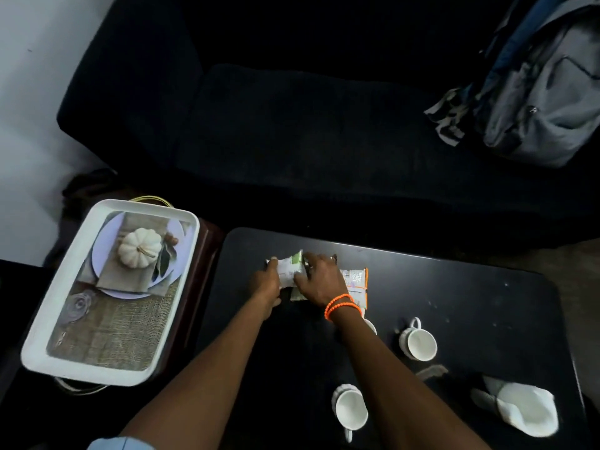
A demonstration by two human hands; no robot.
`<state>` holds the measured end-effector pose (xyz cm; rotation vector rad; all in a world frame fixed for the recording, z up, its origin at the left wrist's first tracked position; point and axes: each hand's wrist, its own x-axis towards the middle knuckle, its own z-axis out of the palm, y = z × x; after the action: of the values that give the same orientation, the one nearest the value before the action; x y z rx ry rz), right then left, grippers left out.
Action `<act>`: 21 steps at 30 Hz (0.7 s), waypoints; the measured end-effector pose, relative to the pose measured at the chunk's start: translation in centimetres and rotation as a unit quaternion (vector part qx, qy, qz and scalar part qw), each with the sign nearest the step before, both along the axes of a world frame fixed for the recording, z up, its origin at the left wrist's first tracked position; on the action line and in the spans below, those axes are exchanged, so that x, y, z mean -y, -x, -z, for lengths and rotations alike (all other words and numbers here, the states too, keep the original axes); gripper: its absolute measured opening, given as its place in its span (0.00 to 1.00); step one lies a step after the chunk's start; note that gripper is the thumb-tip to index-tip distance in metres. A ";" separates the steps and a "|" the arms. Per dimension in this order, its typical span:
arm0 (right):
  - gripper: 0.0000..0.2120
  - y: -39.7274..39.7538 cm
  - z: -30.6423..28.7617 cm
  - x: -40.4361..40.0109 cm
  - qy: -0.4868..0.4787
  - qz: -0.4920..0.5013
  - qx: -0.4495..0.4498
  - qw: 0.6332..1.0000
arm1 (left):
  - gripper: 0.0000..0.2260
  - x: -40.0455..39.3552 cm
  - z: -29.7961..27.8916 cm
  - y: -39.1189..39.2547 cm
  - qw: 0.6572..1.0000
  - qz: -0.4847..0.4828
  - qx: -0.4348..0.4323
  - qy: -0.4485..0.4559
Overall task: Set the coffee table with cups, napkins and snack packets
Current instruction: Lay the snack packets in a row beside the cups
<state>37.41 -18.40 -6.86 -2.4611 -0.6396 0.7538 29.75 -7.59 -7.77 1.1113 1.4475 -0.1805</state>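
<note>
On the far left part of the black coffee table lie several snack packets. Both my hands rest on a white-and-green snack packet: my left hand grips its left end, my right hand, with orange bead bracelets at the wrist, presses on its right side. An orange-edged packet lies just to the right, partly under my right wrist. One white cup stands right of my right forearm, another near the front edge. A third cup peeks out behind my forearm. White napkins lie at front right.
A white tray with a printed pumpkin picture sits on a dark side table to the left. A dark sofa runs behind the coffee table, with a grey-and-blue backpack on its right end.
</note>
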 end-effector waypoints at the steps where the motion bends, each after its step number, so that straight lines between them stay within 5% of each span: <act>1: 0.29 0.3 0.0 -0.3 -0.015 -0.004 -0.014 1.000 | 0.28 -0.2 0.1 0.2 0.999 0.002 0.010 0.035; 7: 0.13 1.7 0.4 -1.0 -0.143 0.101 -0.161 0.971 | 0.31 -2.2 0.7 0.3 0.991 -0.034 0.032 0.129; 11: 0.10 1.1 0.6 -0.1 -0.218 0.200 -0.272 0.916 | 0.16 -3.0 1.2 0.6 0.982 -0.037 0.104 0.154; 16: 0.22 -0.4 0.0 1.4 -0.260 0.256 -0.242 0.899 | 0.11 -2.3 0.1 -1.2 0.954 -0.110 0.210 0.185; 21: 0.21 -2.3 -1.0 3.0 -0.330 0.320 -0.404 0.791 | 0.13 0.2 -2.2 -4.9 0.955 -0.053 0.226 0.183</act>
<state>39.72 -21.38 -5.82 -1.3432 0.2468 0.9622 34.62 -7.80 -5.56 0.7099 1.0064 -0.1033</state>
